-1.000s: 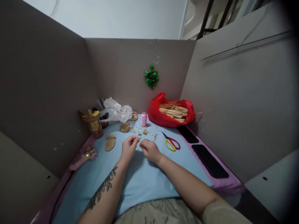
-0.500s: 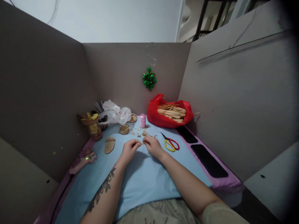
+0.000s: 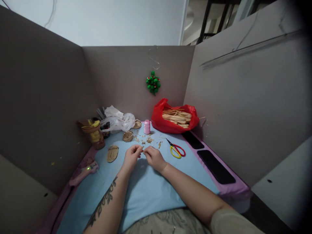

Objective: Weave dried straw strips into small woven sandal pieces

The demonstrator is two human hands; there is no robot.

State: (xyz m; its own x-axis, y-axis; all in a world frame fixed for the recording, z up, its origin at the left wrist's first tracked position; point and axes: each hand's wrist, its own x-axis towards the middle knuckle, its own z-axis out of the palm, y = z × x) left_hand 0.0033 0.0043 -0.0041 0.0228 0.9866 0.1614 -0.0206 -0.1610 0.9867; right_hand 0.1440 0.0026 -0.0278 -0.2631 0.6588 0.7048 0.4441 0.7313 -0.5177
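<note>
My left hand (image 3: 133, 156) and my right hand (image 3: 155, 158) meet over the blue cloth (image 3: 146, 191), thumbs and fingertips pinched. Between the fingertips shows the tip of a small straw-coloured piece (image 3: 142, 148), mostly covered by the fingers. Just beyond the hands lie scattered straw scraps (image 3: 149, 139). To the right are scissors (image 3: 175, 150) with one yellow and one red handle, blades slightly apart. A flat woven straw oval (image 3: 112, 153) lies left of my left hand. Farther back stand a small round woven basket (image 3: 128, 136) and a pink thread spool (image 3: 147, 127).
A red bag (image 3: 158, 120) of dried straw strips (image 3: 177, 116) sits at the back right. Two black phones (image 3: 216, 166) lie along the right edge. At left are a pink glue gun (image 3: 84, 174) with a green light, a holder (image 3: 97, 138) and white plastic bags (image 3: 119, 120).
The view has shifted slightly. Both hands stay pinched together, their fingertips turned a little, with the small piece's tip now pointing upward.
</note>
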